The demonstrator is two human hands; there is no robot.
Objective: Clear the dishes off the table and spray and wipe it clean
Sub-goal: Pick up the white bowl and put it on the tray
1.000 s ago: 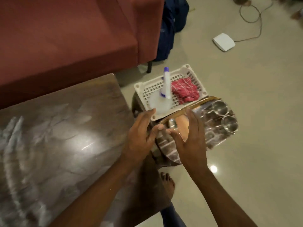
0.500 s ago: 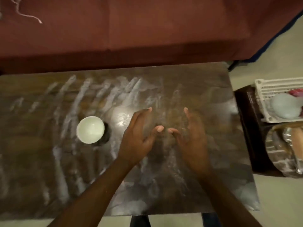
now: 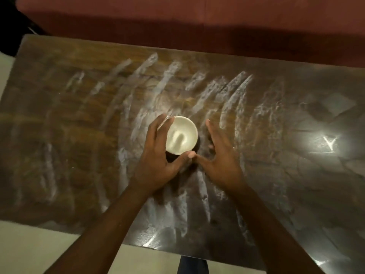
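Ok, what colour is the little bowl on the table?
The bowl is creamy white inside, seen from above in the head view.

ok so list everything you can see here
bowl: one, white, mid table
table: one, dark brown with white streaks, fills most of the view
sofa: one, red, behind the table
floor: pale, near side
trouser leg: one, dark blue, at the table's near edge
left grip: fingers and thumb curled round the bowl
right grip: fingers straight, just right of the bowl, contact unclear
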